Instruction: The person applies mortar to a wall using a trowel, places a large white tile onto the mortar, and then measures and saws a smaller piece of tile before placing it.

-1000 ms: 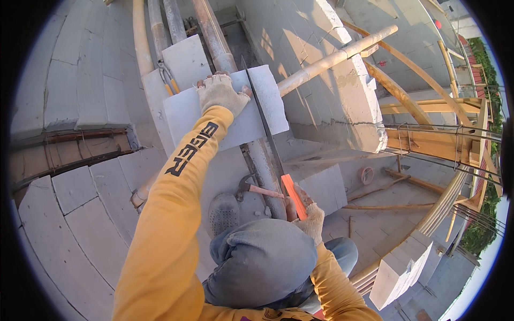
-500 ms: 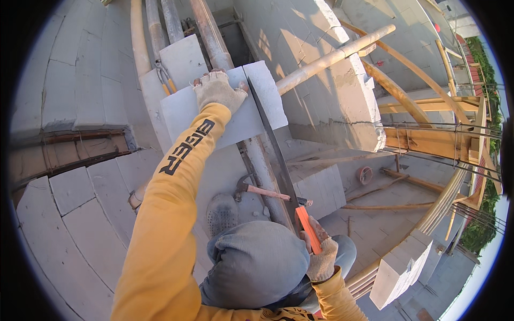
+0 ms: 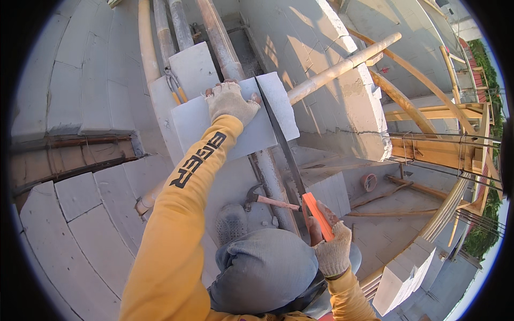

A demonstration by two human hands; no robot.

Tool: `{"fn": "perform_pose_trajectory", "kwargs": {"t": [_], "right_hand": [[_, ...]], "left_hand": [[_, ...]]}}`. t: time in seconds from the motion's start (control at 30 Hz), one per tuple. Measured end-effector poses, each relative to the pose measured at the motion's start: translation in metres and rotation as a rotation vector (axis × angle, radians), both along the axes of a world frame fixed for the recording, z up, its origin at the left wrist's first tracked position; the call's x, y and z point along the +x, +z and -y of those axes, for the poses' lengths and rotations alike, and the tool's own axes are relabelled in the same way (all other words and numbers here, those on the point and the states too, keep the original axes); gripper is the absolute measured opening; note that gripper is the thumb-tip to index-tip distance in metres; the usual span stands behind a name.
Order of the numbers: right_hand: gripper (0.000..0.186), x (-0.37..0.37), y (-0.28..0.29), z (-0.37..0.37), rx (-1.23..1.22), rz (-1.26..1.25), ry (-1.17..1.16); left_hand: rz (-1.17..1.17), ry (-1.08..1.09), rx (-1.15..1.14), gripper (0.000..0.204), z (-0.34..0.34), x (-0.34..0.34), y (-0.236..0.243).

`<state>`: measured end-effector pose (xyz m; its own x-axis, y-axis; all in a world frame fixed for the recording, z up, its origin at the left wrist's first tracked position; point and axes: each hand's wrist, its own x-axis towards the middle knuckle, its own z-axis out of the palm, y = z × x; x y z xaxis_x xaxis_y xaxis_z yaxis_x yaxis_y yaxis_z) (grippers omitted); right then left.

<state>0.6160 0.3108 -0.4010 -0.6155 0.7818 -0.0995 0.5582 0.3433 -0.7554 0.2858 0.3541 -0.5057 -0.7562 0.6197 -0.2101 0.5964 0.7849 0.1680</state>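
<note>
A pale, smooth building block (image 3: 198, 128) lies across a lower block and a pipe. My left hand (image 3: 230, 101), in a knitted fingerless glove, grips it from above, fingers at its far edge and thumb toward the saw. In my right hand (image 3: 332, 246), also gloved, is the orange handle of a handsaw (image 3: 289, 158). The saw's dark blade runs diagonally away from me and sits in a cut near the block's right end, the end piece (image 3: 281, 104) lying beyond it. How deep the blade sits is hidden.
Pliers with orange grips (image 3: 174, 85) rest on a block at the far left. A hammer (image 3: 273, 200) lies near my shoe (image 3: 231, 222). A round pole (image 3: 342, 67) juts out beside the rough-edged wall (image 3: 342, 101). Another block (image 3: 404, 275) stands at right.
My right hand has pushed the saw forward, its handle now closer to the block. My left hand keeps its place on the block. The whole view has shifted slightly.
</note>
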Motion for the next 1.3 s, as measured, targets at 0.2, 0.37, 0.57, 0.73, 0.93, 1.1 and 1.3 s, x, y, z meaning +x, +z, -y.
{"fn": "perform_pose_trajectory", "kwargs": {"t": [0.2, 0.37, 0.57, 0.73, 0.93, 1.1, 1.3], "right_hand": [[0.038, -0.086, 0.005, -0.044, -0.174, 0.187, -0.039], [0.034, 0.019, 0.020, 0.022, 0.026, 0.104, -0.004], [0.038, -0.089, -0.012, -0.044, -0.061, 0.116, -0.051], [0.044, -0.023, 0.053, -0.035, -0.032, 0.012, -0.058], [0.047, 0.185, 0.124, 0.028, 0.081, 0.289, -0.478], [0.045, 0.308, 0.093, 0.212, 0.092, 0.540, -1.066], [0.063, 0.295, 0.030, 0.403, -0.292, 0.883, -1.388]], "left_hand": [[0.036, 0.022, 0.028, 0.075, -0.008, -0.004, -0.006], [-0.020, 0.038, 0.010, 0.074, 0.009, -0.009, -0.012], [-0.054, 0.063, 0.002, 0.076, -0.002, -0.014, -0.013], [-0.169, 0.053, -0.063, 0.074, -0.032, -0.003, -0.018], [-0.213, 0.010, 0.024, 0.075, -0.011, -0.024, -0.047], [-0.140, 0.039, -0.031, 0.089, -0.013, -0.001, -0.035], [-0.098, 0.006, 0.001, 0.092, -0.005, 0.003, -0.035]]}}
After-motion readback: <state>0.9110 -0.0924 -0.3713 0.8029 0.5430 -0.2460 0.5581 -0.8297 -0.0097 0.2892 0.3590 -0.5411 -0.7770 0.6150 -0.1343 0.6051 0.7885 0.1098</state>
